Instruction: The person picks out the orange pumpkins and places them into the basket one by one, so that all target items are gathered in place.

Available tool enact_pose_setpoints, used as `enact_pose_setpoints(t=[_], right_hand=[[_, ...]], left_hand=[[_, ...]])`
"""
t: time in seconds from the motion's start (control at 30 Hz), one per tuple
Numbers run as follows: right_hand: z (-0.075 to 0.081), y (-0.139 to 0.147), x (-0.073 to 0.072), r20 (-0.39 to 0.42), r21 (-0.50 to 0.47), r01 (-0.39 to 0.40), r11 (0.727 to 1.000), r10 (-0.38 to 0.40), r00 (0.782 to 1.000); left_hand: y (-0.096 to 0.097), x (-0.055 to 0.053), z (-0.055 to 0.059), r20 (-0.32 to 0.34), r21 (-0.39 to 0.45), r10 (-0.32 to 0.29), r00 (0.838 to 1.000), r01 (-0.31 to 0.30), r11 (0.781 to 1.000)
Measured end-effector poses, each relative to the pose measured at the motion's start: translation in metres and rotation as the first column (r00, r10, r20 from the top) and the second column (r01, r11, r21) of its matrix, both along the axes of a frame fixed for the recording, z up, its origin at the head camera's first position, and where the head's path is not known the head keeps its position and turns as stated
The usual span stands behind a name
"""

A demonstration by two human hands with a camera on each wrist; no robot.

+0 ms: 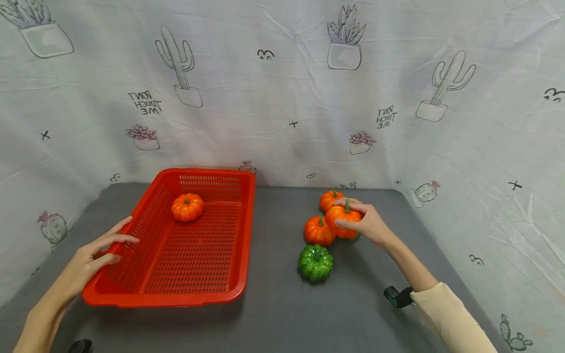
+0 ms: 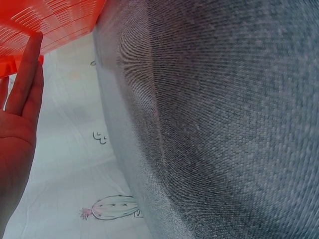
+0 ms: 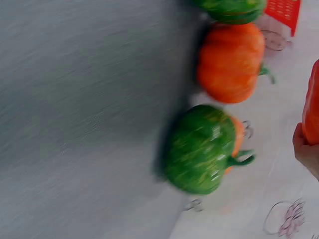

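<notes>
My left hand [image 1: 90, 260] grips the left rim of a red plastic basket [image 1: 249, 235], fingers over the edge. In the left wrist view, fingers [image 2: 27, 79] lie along the basket's outer side. One small orange pumpkin [image 1: 187, 207] sits inside, toward the back left. My right hand [image 1: 368, 223] holds another orange pumpkin [image 1: 340, 220], green stem upward, raised above the table. Close to it are two more orange pumpkins [image 1: 319, 231] [image 1: 330, 200] and, nearer, a green pumpkin [image 1: 315, 263]. A second green pumpkin [image 3: 199, 149] shows in the right wrist view, mostly hidden from the head view.
A grey cloth-covered table [image 1: 278, 304] lies under everything. White curtains [image 1: 291, 98] printed with cacti enclose its back and sides. A black strap piece [image 1: 399, 296] is at the right wrist, and a dark object [image 1: 81, 346] shows at the lower left.
</notes>
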State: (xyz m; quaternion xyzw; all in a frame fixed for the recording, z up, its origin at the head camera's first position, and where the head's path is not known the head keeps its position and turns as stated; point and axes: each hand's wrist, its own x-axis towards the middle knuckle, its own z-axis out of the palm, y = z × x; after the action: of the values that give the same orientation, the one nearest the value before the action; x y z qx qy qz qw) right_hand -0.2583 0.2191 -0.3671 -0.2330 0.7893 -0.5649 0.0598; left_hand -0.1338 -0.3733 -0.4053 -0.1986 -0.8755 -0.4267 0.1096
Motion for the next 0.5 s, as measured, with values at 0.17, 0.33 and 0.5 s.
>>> enact_pose_setpoints(t=[0.17,0.33,0.5], right_hand=[[0.008,-0.018,-0.011,0.007,0.003,-0.003,1.0,0.003,1.0],[0.011,-0.033,-0.019,0.003,-0.025,-0.02,0.999,0.02,1.0],[0.014,-0.049,-0.024,0.047,-0.092,-0.034,0.995,0.038,0.998]], left_hand=[[0.001,0.0,0.0,0.006,-0.004,0.015,1.0,-0.015,1.0],[0.001,-0.001,0.0,0.009,-0.016,0.031,0.999,-0.031,0.999],[0.0,0.0,-0.001,0.001,-0.02,0.035,0.999,-0.035,0.999]])
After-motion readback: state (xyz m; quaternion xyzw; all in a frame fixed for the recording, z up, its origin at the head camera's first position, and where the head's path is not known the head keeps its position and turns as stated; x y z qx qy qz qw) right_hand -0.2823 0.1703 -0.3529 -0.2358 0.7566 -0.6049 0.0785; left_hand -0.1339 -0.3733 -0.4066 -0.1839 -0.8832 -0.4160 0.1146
